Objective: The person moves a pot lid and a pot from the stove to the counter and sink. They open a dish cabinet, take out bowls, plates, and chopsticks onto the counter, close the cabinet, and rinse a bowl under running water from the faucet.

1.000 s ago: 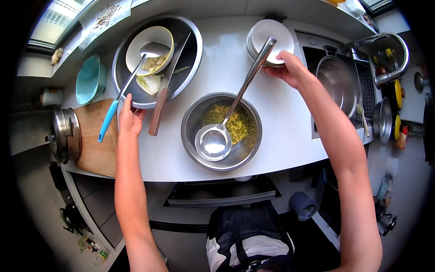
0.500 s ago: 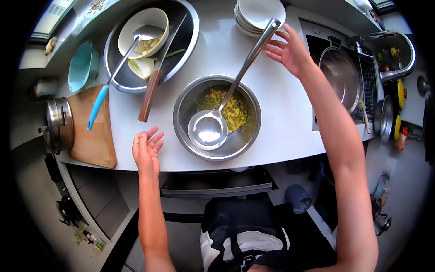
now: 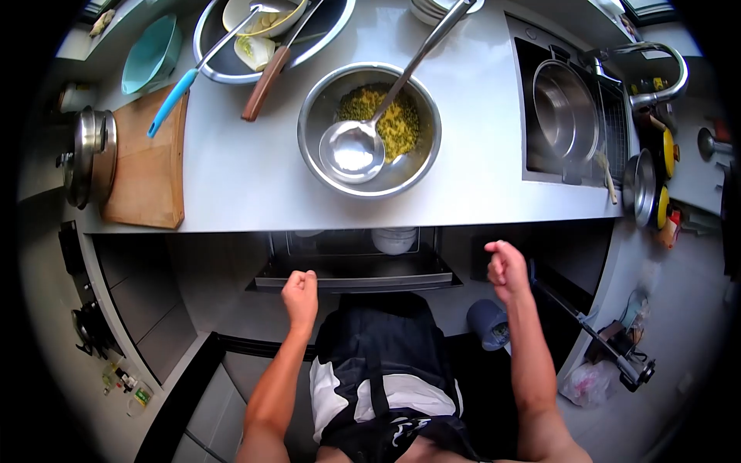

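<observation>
You have drawn both arms back: a second ago your right hand (image 3: 507, 270) was on the stacked bowls (image 3: 446, 8) and your left hand (image 3: 300, 297) at the rim of the wide basin (image 3: 320, 35). Now your hands are well apart in front of the bench (image 3: 478, 170), each curled into a loose fist, with nothing visible in either.

Nearest you is the pulled-out drawer (image 3: 355, 279) below the bench edge, its long axis running side to side, its front facing you. Above it on the bench is the round steel bowl (image 3: 324, 171), mouth up, holding a yellow-green mixture (image 3: 399, 137). The ladle (image 3: 352, 152) lies slantwise across that bowl, cup towards your left, handle pointing away and to your right, near the stacked bowls.

The white bench stretches from the wooden board (image 3: 147, 162) on your left to the sink (image 3: 529, 168) on your right, where a metal pot (image 3: 566, 116) sits. A bin (image 3: 488, 324) stands below. On the wide basin, the knife (image 3: 266, 85) slants with its brown handle pointing back towards you.
</observation>
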A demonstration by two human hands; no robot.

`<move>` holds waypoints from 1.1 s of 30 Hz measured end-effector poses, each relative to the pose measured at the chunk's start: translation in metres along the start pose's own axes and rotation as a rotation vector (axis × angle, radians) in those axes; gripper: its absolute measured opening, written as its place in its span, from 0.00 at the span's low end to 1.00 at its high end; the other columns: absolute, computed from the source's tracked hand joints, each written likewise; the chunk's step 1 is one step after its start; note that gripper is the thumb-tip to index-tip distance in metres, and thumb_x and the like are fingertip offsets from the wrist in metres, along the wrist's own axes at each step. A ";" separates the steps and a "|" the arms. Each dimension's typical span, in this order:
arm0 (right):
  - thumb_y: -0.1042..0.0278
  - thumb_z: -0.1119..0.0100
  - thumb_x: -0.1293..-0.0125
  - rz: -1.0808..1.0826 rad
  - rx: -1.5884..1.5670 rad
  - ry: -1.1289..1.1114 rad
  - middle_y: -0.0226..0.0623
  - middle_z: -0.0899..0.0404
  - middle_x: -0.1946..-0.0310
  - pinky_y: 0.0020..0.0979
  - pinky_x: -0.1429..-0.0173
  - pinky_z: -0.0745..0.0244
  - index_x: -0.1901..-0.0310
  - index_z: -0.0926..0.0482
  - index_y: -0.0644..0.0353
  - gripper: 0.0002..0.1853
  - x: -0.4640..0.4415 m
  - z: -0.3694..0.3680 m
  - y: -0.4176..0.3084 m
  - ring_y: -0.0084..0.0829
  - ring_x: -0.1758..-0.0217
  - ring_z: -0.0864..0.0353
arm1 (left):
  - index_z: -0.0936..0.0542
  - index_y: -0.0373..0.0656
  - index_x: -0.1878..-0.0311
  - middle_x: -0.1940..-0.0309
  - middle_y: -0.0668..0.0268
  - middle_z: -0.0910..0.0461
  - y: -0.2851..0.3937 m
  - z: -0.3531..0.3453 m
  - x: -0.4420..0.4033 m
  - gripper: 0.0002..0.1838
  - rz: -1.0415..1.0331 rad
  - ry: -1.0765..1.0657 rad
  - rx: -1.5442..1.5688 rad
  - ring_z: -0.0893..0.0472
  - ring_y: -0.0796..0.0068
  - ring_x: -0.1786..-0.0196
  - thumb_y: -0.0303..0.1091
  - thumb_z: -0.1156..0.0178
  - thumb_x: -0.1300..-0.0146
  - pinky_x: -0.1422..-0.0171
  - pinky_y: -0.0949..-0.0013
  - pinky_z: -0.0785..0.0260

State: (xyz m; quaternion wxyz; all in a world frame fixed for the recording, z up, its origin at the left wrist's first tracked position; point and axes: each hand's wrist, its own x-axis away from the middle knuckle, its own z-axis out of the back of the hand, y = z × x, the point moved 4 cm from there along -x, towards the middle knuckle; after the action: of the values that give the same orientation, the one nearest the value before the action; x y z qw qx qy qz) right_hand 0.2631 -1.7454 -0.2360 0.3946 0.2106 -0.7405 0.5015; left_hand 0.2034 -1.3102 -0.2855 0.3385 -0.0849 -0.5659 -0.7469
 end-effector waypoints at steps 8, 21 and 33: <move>0.61 0.47 0.28 0.037 0.250 0.069 0.27 0.28 0.85 0.18 0.80 0.43 0.66 0.21 0.61 0.13 0.035 0.015 0.148 0.15 0.86 0.35 | 0.21 0.38 0.60 0.68 0.58 0.21 -0.049 -0.001 0.030 0.05 -0.383 -0.041 -0.385 0.20 0.66 0.67 0.27 0.41 0.38 0.59 0.67 0.28; 0.72 0.50 0.32 -0.162 0.250 0.132 0.31 0.22 0.71 0.20 0.71 0.33 0.56 0.21 0.63 0.09 0.075 0.056 0.377 0.18 0.75 0.26 | 0.20 0.35 0.51 0.63 0.63 0.17 -0.032 -0.096 -0.046 0.16 -0.289 -0.447 -0.360 0.18 0.78 0.62 0.36 0.41 0.37 0.58 0.73 0.28; 0.72 0.51 0.31 -0.144 0.146 0.089 0.31 0.21 0.70 0.21 0.68 0.28 0.52 0.22 0.66 0.11 0.023 -0.021 0.437 0.19 0.72 0.24 | 0.21 0.41 0.49 0.58 0.65 0.17 -0.069 -0.133 -0.133 0.13 -0.180 -0.626 -0.366 0.18 0.77 0.58 0.35 0.42 0.34 0.56 0.72 0.28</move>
State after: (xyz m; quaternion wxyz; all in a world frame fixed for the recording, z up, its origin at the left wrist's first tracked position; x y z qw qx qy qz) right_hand -0.0515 -1.5459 -0.4659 0.4459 0.2690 -0.6666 0.5333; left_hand 0.2963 -1.3664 -0.4536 0.0612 -0.3181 -0.5043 -0.8004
